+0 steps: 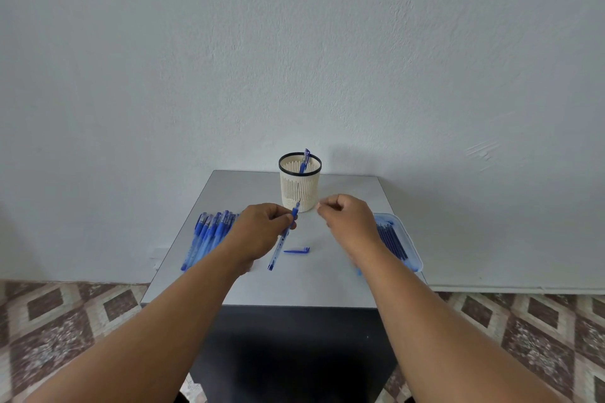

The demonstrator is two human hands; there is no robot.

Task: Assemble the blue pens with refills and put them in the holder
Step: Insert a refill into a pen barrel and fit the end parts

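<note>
My left hand (pixel 262 226) grips a blue pen (pixel 282 240) near its tip end, the pen slanting down towards me above the table. My right hand (pixel 343 216) hovers just right of it with fingers curled; whether it pinches something small I cannot tell. A blue pen cap (pixel 297 251) lies on the table between my hands. The cream slotted holder (pixel 300 185) with a black rim stands at the back and has one blue pen (pixel 305 161) in it. A row of blue pens (pixel 209 232) lies at the left. Dark refills (pixel 393 239) lie in a blue tray (pixel 413 255) at the right.
The small grey table (pixel 294 288) stands against a pale wall. Its front edge drops to a dark base and patterned floor tiles (pixel 65 321) on both sides.
</note>
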